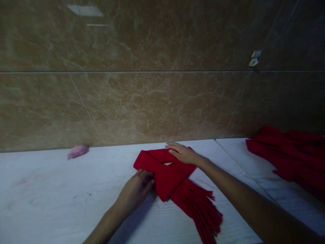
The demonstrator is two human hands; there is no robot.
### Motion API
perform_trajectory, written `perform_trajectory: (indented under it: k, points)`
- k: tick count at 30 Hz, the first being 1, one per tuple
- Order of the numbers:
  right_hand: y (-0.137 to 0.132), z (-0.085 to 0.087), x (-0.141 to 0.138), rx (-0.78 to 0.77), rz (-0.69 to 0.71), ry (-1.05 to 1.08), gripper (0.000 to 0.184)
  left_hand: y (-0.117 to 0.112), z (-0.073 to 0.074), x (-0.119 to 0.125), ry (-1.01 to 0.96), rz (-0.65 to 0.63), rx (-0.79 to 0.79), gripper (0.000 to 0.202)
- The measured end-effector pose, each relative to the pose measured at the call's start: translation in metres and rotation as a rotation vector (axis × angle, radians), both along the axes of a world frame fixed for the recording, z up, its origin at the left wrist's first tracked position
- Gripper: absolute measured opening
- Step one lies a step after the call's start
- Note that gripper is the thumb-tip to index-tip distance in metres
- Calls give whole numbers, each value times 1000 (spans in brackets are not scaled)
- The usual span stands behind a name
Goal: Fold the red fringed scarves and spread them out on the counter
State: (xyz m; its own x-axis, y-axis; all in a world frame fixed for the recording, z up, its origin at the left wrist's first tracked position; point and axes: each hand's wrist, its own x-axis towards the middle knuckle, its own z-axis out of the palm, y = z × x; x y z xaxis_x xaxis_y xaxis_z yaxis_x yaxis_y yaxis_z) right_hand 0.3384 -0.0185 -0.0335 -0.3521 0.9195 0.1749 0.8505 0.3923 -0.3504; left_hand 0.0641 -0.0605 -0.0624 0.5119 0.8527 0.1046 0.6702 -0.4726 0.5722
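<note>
A red scarf with a fringed end lies folded and crossed over itself in a loop on the white wood-grain surface. The fringe points down and to the right. My left hand is at the scarf's left edge, fingers curled and closed on the cloth there; the fingertips are partly hidden. Across the top right of the loop, my right hand rests flat with its fingers stretched out to the left. A small gap showing the white surface is visible inside the loop.
More red cloth lies heaped at the right against the brown marble-patterned wall. Near the wall at the left sits a small pink crumpled item. A seam runs across the white surface.
</note>
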Motion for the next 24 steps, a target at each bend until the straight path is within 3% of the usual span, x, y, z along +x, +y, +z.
perform_trajectory:
  k: [5,14,18,21,24]
  points:
    - [27,-19,-37,-139,107,-118,55,2,1,1,25,-30,-105,21]
    - [34,-33,-38,-233,132,-160,61,2,13,5,42,-168,-366,32]
    - [35,-32,-42,-216,129,-144,61,-7,10,8,-35,-205,-437,34]
    - [29,-23,-45,-174,99,-119,57,-13,5,8,-10,-192,-388,32]
    - [6,-10,-48,-66,37,-64,49,-10,9,5,1,-182,-313,31]
